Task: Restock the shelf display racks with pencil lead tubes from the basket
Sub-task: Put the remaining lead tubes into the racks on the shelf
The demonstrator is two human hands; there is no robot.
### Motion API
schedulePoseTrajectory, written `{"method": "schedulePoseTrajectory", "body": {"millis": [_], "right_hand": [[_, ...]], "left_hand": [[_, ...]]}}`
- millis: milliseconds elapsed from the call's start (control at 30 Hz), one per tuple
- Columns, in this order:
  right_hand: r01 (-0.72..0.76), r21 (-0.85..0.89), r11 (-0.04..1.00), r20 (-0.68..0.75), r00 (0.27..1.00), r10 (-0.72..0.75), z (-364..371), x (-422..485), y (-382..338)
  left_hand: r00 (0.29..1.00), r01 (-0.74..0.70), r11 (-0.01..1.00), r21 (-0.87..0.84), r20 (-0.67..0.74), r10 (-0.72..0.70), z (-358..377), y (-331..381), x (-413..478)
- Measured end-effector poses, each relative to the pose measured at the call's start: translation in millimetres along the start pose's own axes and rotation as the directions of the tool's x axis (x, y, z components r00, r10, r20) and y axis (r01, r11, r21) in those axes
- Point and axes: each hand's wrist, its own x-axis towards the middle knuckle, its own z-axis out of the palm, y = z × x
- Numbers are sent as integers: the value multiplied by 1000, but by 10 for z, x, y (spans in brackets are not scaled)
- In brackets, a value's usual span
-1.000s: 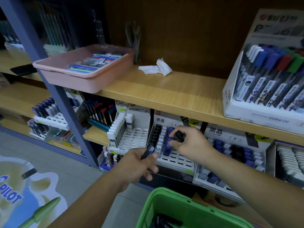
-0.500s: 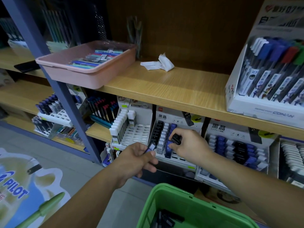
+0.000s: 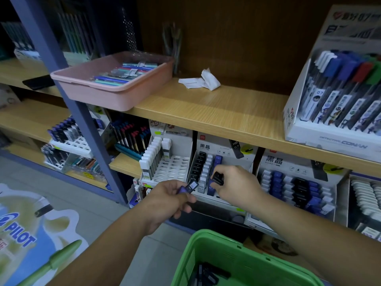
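My left hand (image 3: 165, 201) grips a blue-capped pencil lead tube (image 3: 188, 187), held just in front of the middle display rack (image 3: 208, 162). My right hand (image 3: 237, 185) pinches a black lead tube (image 3: 218, 178) over the rack's blue column, right at the slots. That rack holds a black, a white and a blue column of tubes. The green basket (image 3: 237, 259) sits at the bottom of the view below my arms, with several dark tubes (image 3: 208, 274) inside.
A white rack (image 3: 171, 168) with white-capped tubes stands to the left, another blue-and-black rack (image 3: 296, 186) to the right. Above, the wooden shelf (image 3: 216, 112) carries a pink tray (image 3: 115, 93) of pens, crumpled paper (image 3: 201, 80) and a pen display box (image 3: 338, 112). A blue post (image 3: 68, 96) stands left.
The view has dipped and closed in slightly. My right hand has lowered the black tube toward the rack's blue column; my left hand has turned its tube so the blue cap shows.
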Motion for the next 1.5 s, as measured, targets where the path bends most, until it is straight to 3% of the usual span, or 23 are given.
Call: {"method": "schedulePoseTrajectory", "body": {"millis": [133,267,400,633,733,967,1033,1100,1233,1367,1500], "right_hand": [[-56,33,998,77,996,54,-16,23,-49],[-87,54,995,35,996,85,-6,-3,-14],[-10,303,953,39,999,-1,-65,-6,-110],[-66,698,713,99,995,-5,-105,19,-260],[-121,768,629,152,988,6,-117,60,-225],[-116,857,502,44,987,153,28,171,-368],[-145,829,540,71,985,156,56,232,-382],[-120,741,661,33,989,143,90,314,-349],[-63,413,909,-14,997,76,108,419,-277],[-20,174,985,-8,1000,22,121,404,-333],[-11,109,994,-11,1000,12,133,435,-375]], "left_hand": [[999,-26,999,-46,-28,24,-14,26,-10],[999,-32,998,-56,-33,31,3,31,-33],[996,-11,997,-82,-92,3,-25,73,-55],[997,-15,962,-272,-76,-6,-27,104,-44],[998,-2,936,-352,-63,-22,-61,133,-48],[990,90,938,-336,-76,-122,-10,26,19],[985,88,935,-344,-111,-134,-42,37,41],[978,124,943,-308,-122,-169,-80,7,58],[956,269,925,-268,-46,-291,-109,-54,95],[977,202,921,-332,-1,-215,-118,-45,101],[990,140,899,-415,45,-133,-84,-40,57]]}}
